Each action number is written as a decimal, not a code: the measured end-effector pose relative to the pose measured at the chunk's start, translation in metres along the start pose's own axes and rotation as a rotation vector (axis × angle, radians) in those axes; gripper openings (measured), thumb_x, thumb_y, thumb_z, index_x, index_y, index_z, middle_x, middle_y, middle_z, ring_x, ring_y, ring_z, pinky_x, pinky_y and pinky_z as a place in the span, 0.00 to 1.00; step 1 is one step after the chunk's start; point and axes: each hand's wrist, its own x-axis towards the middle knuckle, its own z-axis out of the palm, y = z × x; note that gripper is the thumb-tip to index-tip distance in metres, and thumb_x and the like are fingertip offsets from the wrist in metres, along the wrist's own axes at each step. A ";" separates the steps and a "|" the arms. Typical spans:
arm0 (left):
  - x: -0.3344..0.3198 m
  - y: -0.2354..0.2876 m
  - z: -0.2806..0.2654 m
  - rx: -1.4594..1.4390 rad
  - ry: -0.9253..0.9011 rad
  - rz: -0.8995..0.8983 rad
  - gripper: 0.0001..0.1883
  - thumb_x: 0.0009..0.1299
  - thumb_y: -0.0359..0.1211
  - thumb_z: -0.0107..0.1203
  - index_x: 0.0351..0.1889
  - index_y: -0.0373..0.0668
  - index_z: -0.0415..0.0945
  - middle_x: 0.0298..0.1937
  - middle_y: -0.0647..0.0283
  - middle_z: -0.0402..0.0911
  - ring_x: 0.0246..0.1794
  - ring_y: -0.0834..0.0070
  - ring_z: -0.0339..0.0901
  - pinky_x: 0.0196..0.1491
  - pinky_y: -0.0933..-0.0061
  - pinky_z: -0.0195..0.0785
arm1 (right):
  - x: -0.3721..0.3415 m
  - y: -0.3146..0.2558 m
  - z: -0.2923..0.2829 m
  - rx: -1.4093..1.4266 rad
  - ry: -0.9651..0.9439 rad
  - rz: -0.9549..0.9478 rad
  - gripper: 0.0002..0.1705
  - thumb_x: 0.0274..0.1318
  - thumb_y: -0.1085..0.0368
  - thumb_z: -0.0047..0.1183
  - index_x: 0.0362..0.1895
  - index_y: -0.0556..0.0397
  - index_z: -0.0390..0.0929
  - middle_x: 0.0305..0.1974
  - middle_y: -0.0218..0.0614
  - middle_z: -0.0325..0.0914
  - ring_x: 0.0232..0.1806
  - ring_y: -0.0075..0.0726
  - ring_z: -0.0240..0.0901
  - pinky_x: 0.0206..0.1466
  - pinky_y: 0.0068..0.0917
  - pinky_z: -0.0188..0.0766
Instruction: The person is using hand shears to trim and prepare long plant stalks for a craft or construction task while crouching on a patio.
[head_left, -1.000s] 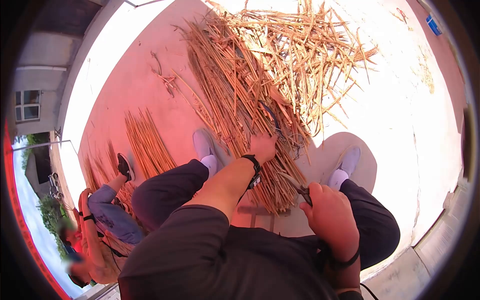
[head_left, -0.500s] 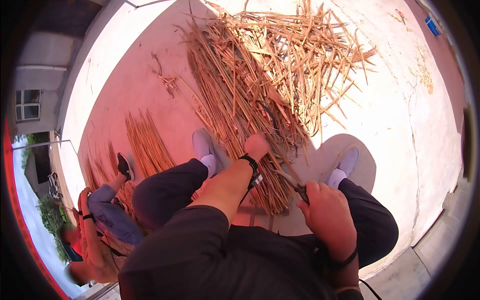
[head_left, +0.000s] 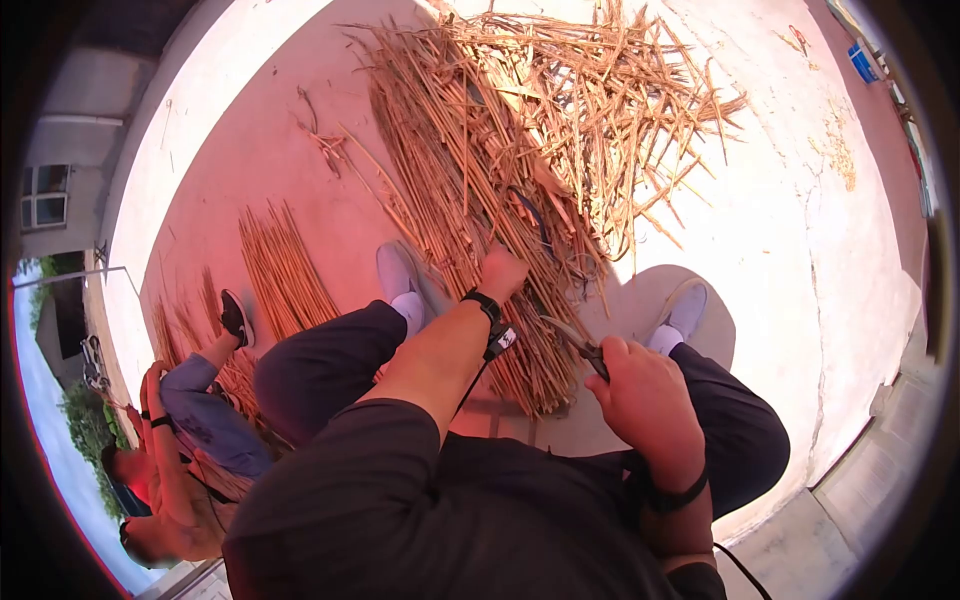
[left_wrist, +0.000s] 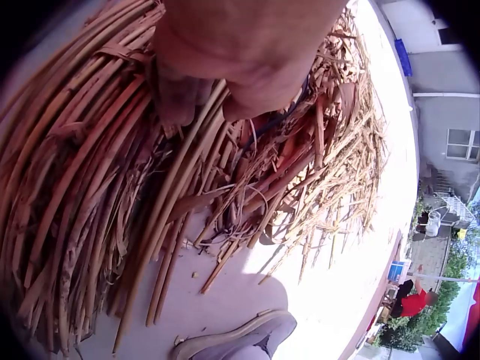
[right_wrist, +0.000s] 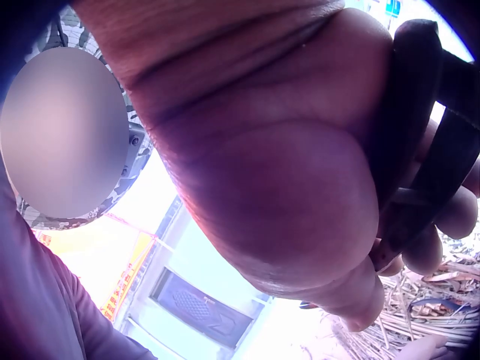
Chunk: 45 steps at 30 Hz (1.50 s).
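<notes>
My left hand is down on a long heap of dry brown stalks between my feet. In the left wrist view, a few stalks run out from between the fingers and thumb of that hand, which grips them. My right hand holds pruning shears with dark handles. Their pale curved blade points at the stalk ends, just right of the heap. In the right wrist view, the black handles lie across the palm, partly hidden by the fingers.
Tangled pale straw spreads behind the heap. A neat row of stalks lies to the left, near another seated person. My shoes flank the heap. A blue container stands far right.
My left hand has shifted slightly left along the heap and its fingers have drawn in. The right hand keeps its hold on the shears. The head view has tilted slightly.
</notes>
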 end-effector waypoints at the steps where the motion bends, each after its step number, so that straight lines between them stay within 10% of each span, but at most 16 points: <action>1: 0.000 0.003 0.004 -0.012 0.020 -0.047 0.37 0.72 0.27 0.54 0.73 0.21 0.45 0.23 0.55 0.78 0.17 0.64 0.76 0.15 0.63 0.67 | 0.001 0.000 -0.001 0.006 0.003 -0.004 0.17 0.59 0.58 0.62 0.40 0.55 0.70 0.35 0.45 0.79 0.41 0.54 0.80 0.45 0.48 0.73; 5: 0.001 0.014 0.016 -0.051 -0.019 -0.065 0.35 0.73 0.28 0.55 0.71 0.22 0.48 0.24 0.55 0.78 0.17 0.64 0.77 0.16 0.62 0.68 | 0.006 0.000 -0.005 0.011 -0.016 0.011 0.17 0.59 0.58 0.62 0.40 0.55 0.70 0.35 0.45 0.79 0.41 0.54 0.79 0.45 0.47 0.73; 7: -0.003 0.021 0.019 -0.144 0.033 -0.135 0.23 0.73 0.32 0.58 0.57 0.22 0.66 0.22 0.55 0.79 0.17 0.65 0.77 0.17 0.63 0.69 | 0.008 0.001 -0.006 0.018 -0.016 0.017 0.17 0.59 0.58 0.62 0.40 0.55 0.70 0.35 0.45 0.78 0.41 0.54 0.79 0.45 0.47 0.73; 13: 0.008 0.019 0.023 0.020 0.066 -0.116 0.19 0.72 0.35 0.60 0.23 0.30 0.75 0.17 0.53 0.79 0.15 0.65 0.76 0.19 0.61 0.70 | 0.011 0.005 -0.012 0.030 -0.013 0.004 0.17 0.57 0.59 0.63 0.40 0.54 0.70 0.33 0.42 0.77 0.40 0.51 0.79 0.44 0.46 0.72; 20: 0.062 -0.028 0.042 0.175 0.030 -0.082 0.13 0.71 0.30 0.59 0.25 0.33 0.73 0.15 0.57 0.73 0.15 0.64 0.74 0.16 0.61 0.62 | 0.010 0.004 -0.019 0.124 -0.037 0.006 0.19 0.56 0.60 0.64 0.46 0.54 0.71 0.36 0.42 0.77 0.42 0.53 0.77 0.48 0.47 0.70; 25: 0.015 -0.014 0.015 -0.524 0.032 -0.134 0.11 0.70 0.26 0.56 0.30 0.40 0.64 0.20 0.62 0.66 0.13 0.71 0.58 0.18 0.60 0.51 | 0.005 0.004 -0.015 0.058 0.057 -0.033 0.18 0.56 0.59 0.64 0.41 0.54 0.70 0.33 0.41 0.76 0.39 0.50 0.78 0.44 0.45 0.72; 29: -0.022 -0.017 -0.003 -0.462 0.029 -0.227 0.12 0.71 0.29 0.58 0.32 0.43 0.63 0.20 0.67 0.61 0.16 0.74 0.57 0.19 0.63 0.52 | -0.001 0.001 -0.009 0.035 0.072 -0.046 0.17 0.57 0.58 0.63 0.40 0.53 0.70 0.34 0.41 0.77 0.40 0.50 0.79 0.45 0.45 0.72; 45: -0.122 -0.004 -0.015 -0.207 0.017 -0.005 0.11 0.73 0.28 0.58 0.45 0.34 0.67 0.25 0.61 0.70 0.19 0.69 0.69 0.19 0.64 0.62 | -0.026 0.001 0.014 -0.034 0.204 -0.095 0.17 0.57 0.59 0.62 0.39 0.57 0.72 0.31 0.54 0.79 0.38 0.64 0.79 0.42 0.54 0.73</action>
